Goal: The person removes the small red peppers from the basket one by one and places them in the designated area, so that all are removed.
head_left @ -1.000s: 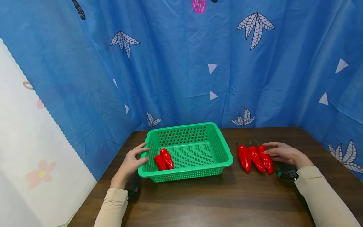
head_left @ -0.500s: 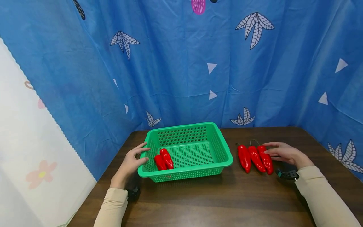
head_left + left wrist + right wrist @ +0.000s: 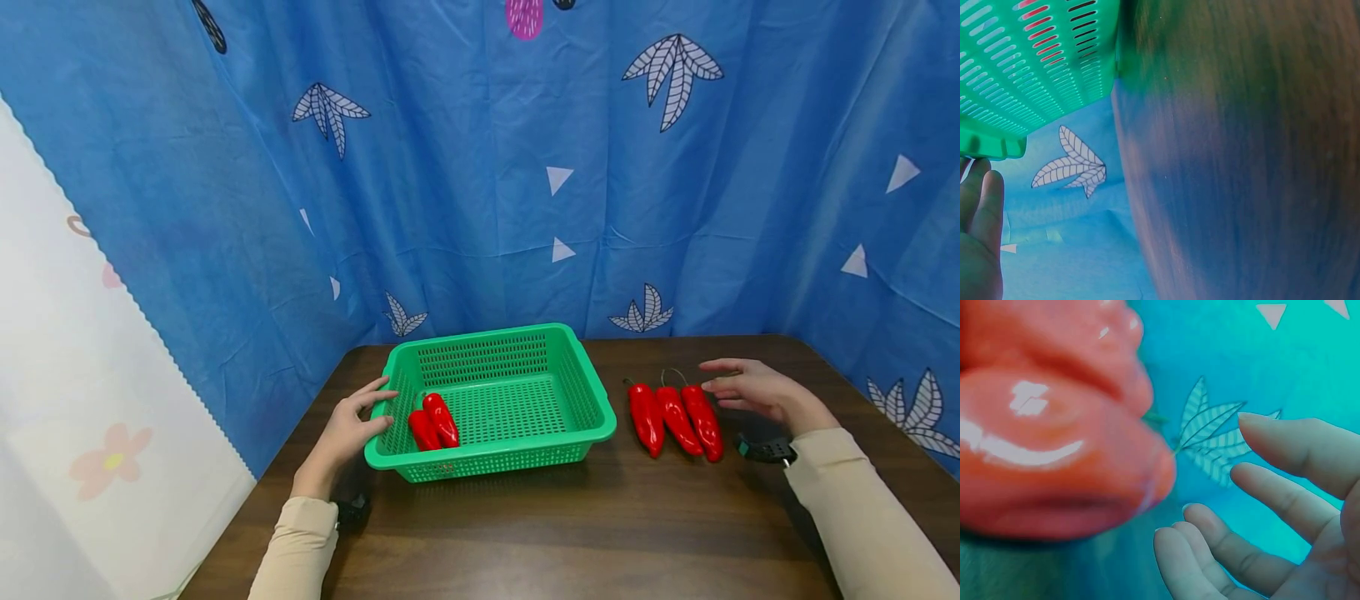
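A green plastic basket (image 3: 592,421) sits on the dark wooden table (image 3: 570,533), with two red peppers (image 3: 433,421) in its left front corner. My left hand (image 3: 347,432) rests with straight fingers against the basket's left rim (image 3: 991,147). Three more red peppers (image 3: 677,418) lie side by side on the table right of the basket. My right hand (image 3: 753,392) hovers just right of them, fingers relaxed and spread, holding nothing. In the right wrist view the peppers (image 3: 1047,450) loom large and blurred beside my fingers (image 3: 1285,447).
A blue patterned curtain (image 3: 525,167) closes off the back and right of the table. A white patterned sheet (image 3: 67,358) hangs at the left. Black wrist cameras (image 3: 763,450) sit on both forearms. Bare wood lies in front of the basket.
My right hand has lifted off the rightmost pepper and drawn slightly up and to the right. The left hand, the basket and the peppers have not moved.
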Available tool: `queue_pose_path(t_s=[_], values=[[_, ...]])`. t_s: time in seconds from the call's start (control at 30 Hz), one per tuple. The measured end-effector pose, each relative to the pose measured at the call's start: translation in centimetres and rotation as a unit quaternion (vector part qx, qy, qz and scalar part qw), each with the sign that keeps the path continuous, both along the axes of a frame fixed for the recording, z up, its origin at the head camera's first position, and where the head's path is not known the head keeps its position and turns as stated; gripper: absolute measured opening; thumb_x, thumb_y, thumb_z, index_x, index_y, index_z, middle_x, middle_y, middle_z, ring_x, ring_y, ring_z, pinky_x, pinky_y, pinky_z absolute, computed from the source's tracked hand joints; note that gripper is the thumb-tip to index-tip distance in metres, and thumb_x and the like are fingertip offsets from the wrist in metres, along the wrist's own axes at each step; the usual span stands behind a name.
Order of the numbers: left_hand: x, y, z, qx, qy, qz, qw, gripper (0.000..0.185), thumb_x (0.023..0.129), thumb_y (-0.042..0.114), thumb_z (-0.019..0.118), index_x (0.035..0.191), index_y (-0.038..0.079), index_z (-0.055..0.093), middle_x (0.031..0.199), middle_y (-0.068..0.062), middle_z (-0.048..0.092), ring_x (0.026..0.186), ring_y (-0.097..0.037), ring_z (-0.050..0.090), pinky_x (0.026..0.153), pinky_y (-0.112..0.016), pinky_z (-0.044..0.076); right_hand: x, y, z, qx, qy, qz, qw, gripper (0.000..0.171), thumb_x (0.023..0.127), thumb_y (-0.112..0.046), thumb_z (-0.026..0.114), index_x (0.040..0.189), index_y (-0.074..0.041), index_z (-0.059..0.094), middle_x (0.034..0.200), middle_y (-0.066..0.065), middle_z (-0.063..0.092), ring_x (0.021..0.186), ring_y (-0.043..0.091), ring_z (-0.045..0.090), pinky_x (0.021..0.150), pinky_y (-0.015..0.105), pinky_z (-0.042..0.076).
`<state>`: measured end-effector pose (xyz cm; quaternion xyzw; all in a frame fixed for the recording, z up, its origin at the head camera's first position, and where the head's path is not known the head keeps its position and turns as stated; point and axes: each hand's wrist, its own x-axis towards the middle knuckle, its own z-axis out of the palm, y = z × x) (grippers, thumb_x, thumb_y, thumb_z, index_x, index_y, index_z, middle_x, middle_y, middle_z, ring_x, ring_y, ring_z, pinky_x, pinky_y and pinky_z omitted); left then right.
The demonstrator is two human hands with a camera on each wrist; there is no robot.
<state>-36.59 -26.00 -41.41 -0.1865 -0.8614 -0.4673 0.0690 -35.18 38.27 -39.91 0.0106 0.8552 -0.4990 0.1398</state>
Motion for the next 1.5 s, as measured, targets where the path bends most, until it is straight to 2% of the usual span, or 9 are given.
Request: queue_pose_path(t_s=[0.3,0.53,0.83,1.1,1.33,1.43,1.5], values=[[0.0,-0.1,-0.1,-0.001,-0.001,0.002,1.0,0.044,0.089,0.002,0.065,0.132,0.002,0.064,0.159,-0.014,0.039,0.15,-0.04,0.028,0.117,-0.06,0.034,-0.6,-2.5,3.4,-0.01,0.031,0.026,0.999,0.074,0.102,-0.03,0.056,0.157,0.005,0.019,0.158,0.037,0.02,0.141,0.055,0.033,0.111,0.054,0.043],[0.0,-0.1,-0.1,-0.002,0.001,0.002,1.0,0.044,0.088,0.002,0.065,0.132,0.002,0.064,0.159,-0.014,0.04,0.15,-0.039,0.029,0.118,-0.058,0.033,-1.5,-5.9,5.8,-0.019,0.056,0.04,0.997,0.074,0.101,-0.031,0.059,0.157,0.0,0.023,0.155,0.032,0.029,0.134,0.042,0.047,0.112,0.054,0.043],[0.0,-0.1,0.0,-0.002,0.001,-0.001,1.0,0.044,0.088,0.002,0.065,0.132,0.002,0.064,0.159,-0.015,0.039,0.15,-0.04,0.03,0.118,-0.058,0.034,-3.2,-10.8,8.4,-0.04,0.072,0.084,0.993,0.066,0.1,-0.025,0.06,0.155,-0.003,0.032,0.156,0.028,0.034,0.136,0.042,0.045,0.112,0.052,0.044],[0.2,-0.1,-0.1,-0.004,-0.007,0.003,1.0,0.043,0.09,0.003,0.065,0.133,0.003,0.064,0.16,-0.015,0.038,0.15,-0.04,0.029,0.118,-0.059,0.033,-4.8,-14.7,9.4,-0.066,0.077,0.116,0.988,0.061,0.1,-0.023,0.061,0.153,-0.006,0.037,0.155,0.024,0.037,0.121,0.033,0.054,0.104,0.043,0.053],[0.3,-0.1,-0.1,-0.001,-0.008,0.001,1.0,0.043,0.09,0.003,0.065,0.133,0.003,0.064,0.159,-0.014,0.039,0.15,-0.04,0.029,0.118,-0.059,0.033,-6.5,-18.5,9.8,-0.099,0.05,0.144,0.983,0.055,0.1,-0.018,0.06,0.151,-0.009,0.04,0.139,0.018,0.049,0.12,0.038,0.053,0.111,0.057,0.043],[0.3,-0.1,-0.1,0.001,-0.007,0.001,1.0,0.042,0.09,0.002,0.065,0.132,0.003,0.064,0.159,-0.014,0.039,0.15,-0.04,0.028,0.118,-0.058,0.033,-7.1,-20.1,9.9,-0.098,0.037,0.165,0.981,0.054,0.1,-0.017,0.06,0.151,-0.011,0.041,0.133,0.015,0.053,0.114,0.031,0.058,0.109,0.054,0.046],[0.3,-0.1,0.0,0.002,-0.007,0.001,1.0,0.042,0.09,0.002,0.065,0.132,0.003,0.064,0.16,-0.014,0.039,0.151,-0.039,0.028,0.118,-0.058,0.034,-7.4,-21.0,9.8,-0.09,0.029,0.175,0.98,0.055,0.1,-0.017,0.06,0.151,-0.012,0.042,0.136,0.016,0.052,0.112,0.026,0.06,0.107,0.05,0.048]])
